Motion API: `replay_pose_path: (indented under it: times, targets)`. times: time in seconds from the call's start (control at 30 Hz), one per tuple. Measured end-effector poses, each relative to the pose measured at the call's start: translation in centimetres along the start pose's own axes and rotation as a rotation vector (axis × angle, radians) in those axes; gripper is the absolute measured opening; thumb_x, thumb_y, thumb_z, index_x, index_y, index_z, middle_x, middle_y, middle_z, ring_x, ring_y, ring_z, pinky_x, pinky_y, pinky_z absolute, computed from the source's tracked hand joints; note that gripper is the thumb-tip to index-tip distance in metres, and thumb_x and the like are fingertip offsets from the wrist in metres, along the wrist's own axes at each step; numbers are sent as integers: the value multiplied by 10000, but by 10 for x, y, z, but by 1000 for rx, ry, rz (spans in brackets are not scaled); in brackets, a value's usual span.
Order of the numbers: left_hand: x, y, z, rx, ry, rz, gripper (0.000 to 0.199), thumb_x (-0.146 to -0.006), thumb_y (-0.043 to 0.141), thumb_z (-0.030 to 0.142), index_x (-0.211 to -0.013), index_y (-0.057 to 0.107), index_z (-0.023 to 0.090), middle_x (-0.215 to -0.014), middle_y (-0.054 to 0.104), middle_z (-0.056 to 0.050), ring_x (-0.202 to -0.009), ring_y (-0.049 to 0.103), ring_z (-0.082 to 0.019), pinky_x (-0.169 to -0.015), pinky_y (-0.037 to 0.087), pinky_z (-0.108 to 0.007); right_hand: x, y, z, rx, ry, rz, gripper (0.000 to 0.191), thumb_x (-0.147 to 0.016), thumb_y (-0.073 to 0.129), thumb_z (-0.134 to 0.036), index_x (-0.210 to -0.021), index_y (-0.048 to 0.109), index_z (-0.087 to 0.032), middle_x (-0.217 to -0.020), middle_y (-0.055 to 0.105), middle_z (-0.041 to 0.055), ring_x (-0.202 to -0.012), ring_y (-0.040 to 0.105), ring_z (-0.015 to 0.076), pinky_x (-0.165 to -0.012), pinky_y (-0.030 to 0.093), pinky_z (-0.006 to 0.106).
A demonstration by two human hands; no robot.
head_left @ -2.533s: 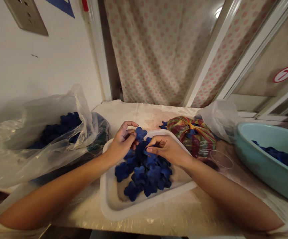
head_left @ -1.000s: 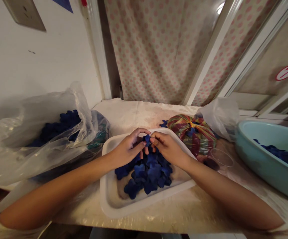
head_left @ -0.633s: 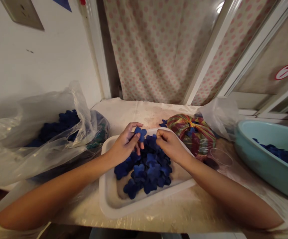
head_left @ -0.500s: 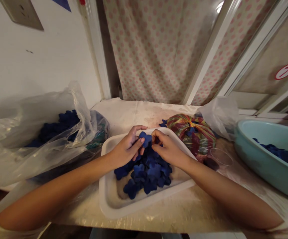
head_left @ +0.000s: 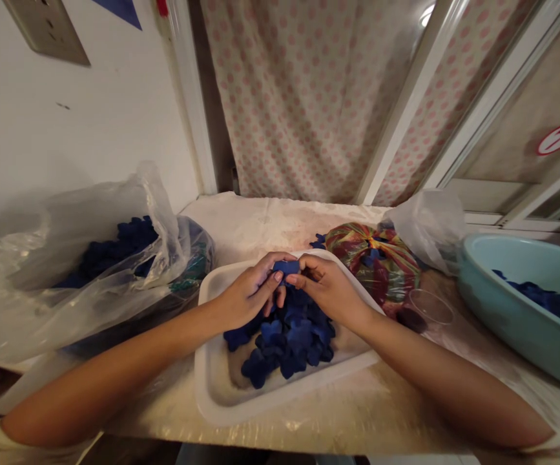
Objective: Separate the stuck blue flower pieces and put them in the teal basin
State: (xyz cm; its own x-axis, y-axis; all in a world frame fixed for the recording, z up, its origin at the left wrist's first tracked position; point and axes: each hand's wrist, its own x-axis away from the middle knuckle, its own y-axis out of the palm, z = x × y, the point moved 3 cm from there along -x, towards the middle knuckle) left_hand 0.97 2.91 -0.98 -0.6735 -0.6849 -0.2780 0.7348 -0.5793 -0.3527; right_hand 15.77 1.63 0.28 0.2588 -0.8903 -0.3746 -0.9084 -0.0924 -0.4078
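My left hand (head_left: 249,292) and my right hand (head_left: 328,290) meet above a white plastic tray (head_left: 216,381). Between their fingertips is a dark blue flower-shaped piece (head_left: 286,267), probably foam or felt, seen edge-on and partly hidden by my fingers. Both hands grip it. Under my hands lies a heap of similar blue flower pieces (head_left: 294,339) in the tray, its back part hidden by my hands.
A clear plastic bag (head_left: 66,271) with blue pieces sits left of the tray. Behind and right are a tied striped bag (head_left: 371,265), a clear cup (head_left: 429,307) and a teal basin (head_left: 517,336) holding blue pieces. A wall and curtain stand behind the covered table.
My hands have come closer together, and the blue piece has moved from my left hand's fingertips to between both hands. The heap beneath looks slightly smaller than in the oldest frame.
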Motion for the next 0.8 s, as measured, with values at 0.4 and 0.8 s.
replay_pose_path:
  times: [0.4,0.8]
  targets:
    - [-2,-3,1,40,-14,74,190,-925,380,346,-1012,444,190,-705,529,27,-520,535,-66,-479,446,-173,3,0,-6,105,-6,-80,299,-881,467,-345,-637,496,-174,-617,548,0,-592,519,116,-585,385,236]
    - [-8,-11,3,204,-136,239,230,-837,544,352,-769,444,156,-605,569,45,-397,521,-50,-399,401,-157,3,0,-1,120,-25,-54,361,-914,346,-446,-673,417,-187,-621,428,-19,-573,395,103,-569,328,239]
